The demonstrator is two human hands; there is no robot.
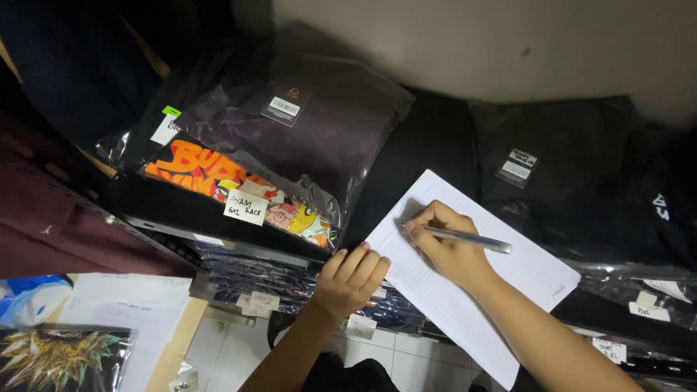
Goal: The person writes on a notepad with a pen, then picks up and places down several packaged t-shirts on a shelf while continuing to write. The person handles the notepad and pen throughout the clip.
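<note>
A white lined sheet of paper point(501, 290) lies tilted on top of dark bagged garments on a shelf. My right hand point(446, 243) rests on the sheet and grips a silver pen point(472, 239), its tip touching the paper near the upper left corner. My left hand point(350, 279) presses its curled fingers against the sheet's left edge, holding nothing else. Both forearms reach up from the bottom of the view.
A plastic-bagged dark garment point(305, 131) lies over a bagged shirt with a bright orange cartoon print point(210, 170). More black bagged clothes point(573, 167) fill the shelf at right. Small white paper labels point(245, 207) hang along the shelf fronts. Papers point(131, 312) lie at lower left.
</note>
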